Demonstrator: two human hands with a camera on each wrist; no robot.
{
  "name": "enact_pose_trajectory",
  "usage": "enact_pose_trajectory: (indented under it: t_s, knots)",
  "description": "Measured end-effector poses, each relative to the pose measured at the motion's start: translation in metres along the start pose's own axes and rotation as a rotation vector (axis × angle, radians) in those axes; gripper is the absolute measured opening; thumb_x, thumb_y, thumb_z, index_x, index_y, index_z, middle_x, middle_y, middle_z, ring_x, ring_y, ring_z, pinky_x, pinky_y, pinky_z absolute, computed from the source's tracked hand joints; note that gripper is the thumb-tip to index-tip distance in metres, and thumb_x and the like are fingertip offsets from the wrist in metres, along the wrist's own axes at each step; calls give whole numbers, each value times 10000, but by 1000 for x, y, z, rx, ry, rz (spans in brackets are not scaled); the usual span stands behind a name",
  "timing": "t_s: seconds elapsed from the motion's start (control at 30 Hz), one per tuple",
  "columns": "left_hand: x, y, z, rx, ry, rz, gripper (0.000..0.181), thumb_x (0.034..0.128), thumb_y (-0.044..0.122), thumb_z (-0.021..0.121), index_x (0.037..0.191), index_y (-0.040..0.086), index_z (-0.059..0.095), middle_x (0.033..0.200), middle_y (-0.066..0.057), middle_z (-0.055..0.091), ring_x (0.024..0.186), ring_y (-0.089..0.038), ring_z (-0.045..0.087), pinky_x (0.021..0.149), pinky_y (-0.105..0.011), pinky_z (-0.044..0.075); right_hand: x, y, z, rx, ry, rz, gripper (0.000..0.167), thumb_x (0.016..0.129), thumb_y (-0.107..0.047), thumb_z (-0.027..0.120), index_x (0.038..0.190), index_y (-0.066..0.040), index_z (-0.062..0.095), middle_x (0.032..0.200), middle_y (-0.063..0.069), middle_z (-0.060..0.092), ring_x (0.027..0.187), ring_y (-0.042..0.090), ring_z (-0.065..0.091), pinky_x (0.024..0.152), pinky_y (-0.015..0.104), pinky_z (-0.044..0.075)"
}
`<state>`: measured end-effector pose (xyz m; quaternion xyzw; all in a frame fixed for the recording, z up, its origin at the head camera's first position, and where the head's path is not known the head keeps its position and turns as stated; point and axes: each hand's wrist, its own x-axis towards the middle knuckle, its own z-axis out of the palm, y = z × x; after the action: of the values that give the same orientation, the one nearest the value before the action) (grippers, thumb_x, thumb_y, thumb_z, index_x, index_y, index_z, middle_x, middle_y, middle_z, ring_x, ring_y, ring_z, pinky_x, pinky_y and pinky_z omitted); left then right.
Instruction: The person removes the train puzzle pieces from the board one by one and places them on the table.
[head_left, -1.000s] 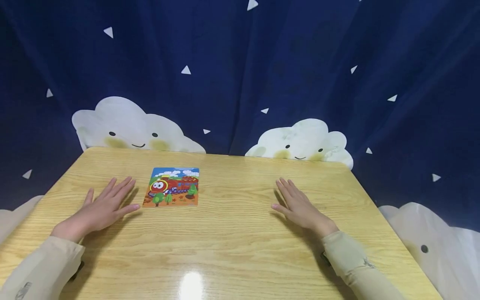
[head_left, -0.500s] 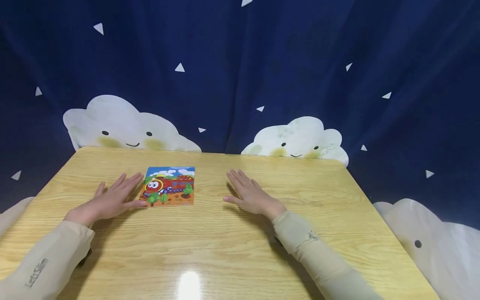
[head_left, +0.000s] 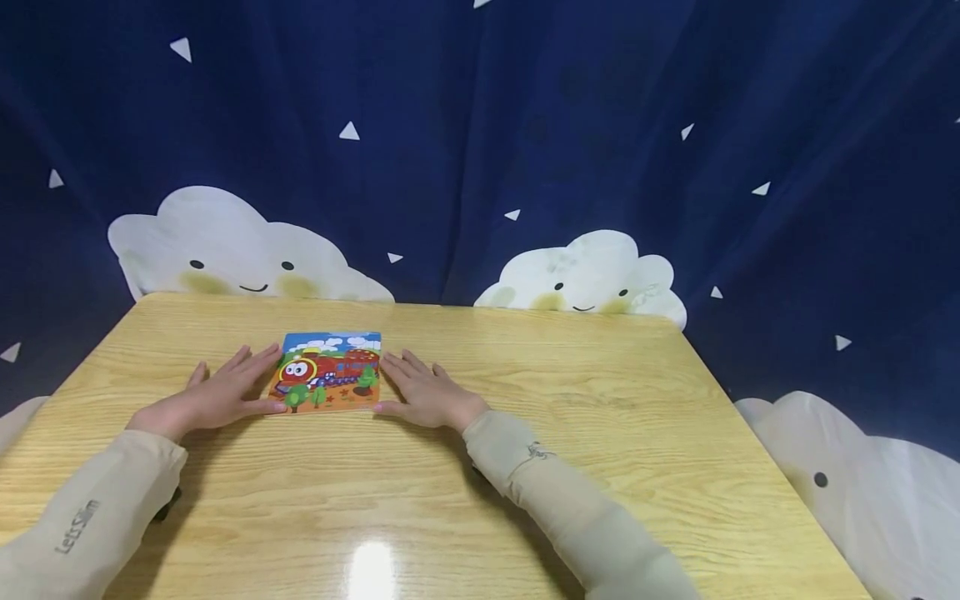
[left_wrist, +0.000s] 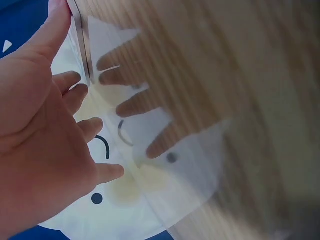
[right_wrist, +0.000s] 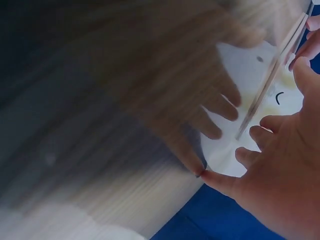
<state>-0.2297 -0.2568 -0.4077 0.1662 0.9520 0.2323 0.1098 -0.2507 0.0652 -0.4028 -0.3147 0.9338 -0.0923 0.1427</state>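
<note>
A flat, thin square board printed with a cartoon red train lies left of the middle of the table. On its left side is my left hand, fingers spread and straight, with the thumb at the near left corner. My right hand lies at the board's right edge, fingers extended, thumb by the near right corner. In the left wrist view the board's thin edge meets the thumb and lies close to the fingertips. The right wrist view shows the board edge ahead of the fingers; exact contact is hard to tell there.
The light wood table reflects the hands in both wrist views. A bright glare spot shows near its front. Behind it hangs a dark blue curtain with white triangles and smiling clouds.
My right hand has moved a long way left to the board's right edge. My left hand has moved slightly toward the board's left side. The whole head view has shifted slightly.
</note>
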Motion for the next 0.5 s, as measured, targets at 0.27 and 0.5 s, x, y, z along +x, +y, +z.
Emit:
enact_pose_trajectory:
  t_s: [0.27, 0.5]
  knots:
    - [2, -5, 1, 2, -21, 33, 947, 895, 533, 643, 1550, 16, 194, 1579, -267, 143, 1417, -535, 33, 955, -817, -48, 12, -11, 5, -57, -25, 4, 761, 996, -602, 369, 1593, -206, 114, 1642, -70, 64, 1495, 154, -22, 1170, 542, 123]
    - [5, -4, -3, -5, -51, 16, 947, 896, 529, 644, 1544, 1, 197, 1579, -272, 125, 1412, -543, 25, 946, -827, -28, 15, -11, 3, -101, -27, 17, 745, 998, -591, 369, 1592, -204, 139, 1643, -75, 61, 1496, 159, -20, 1174, 528, 128]
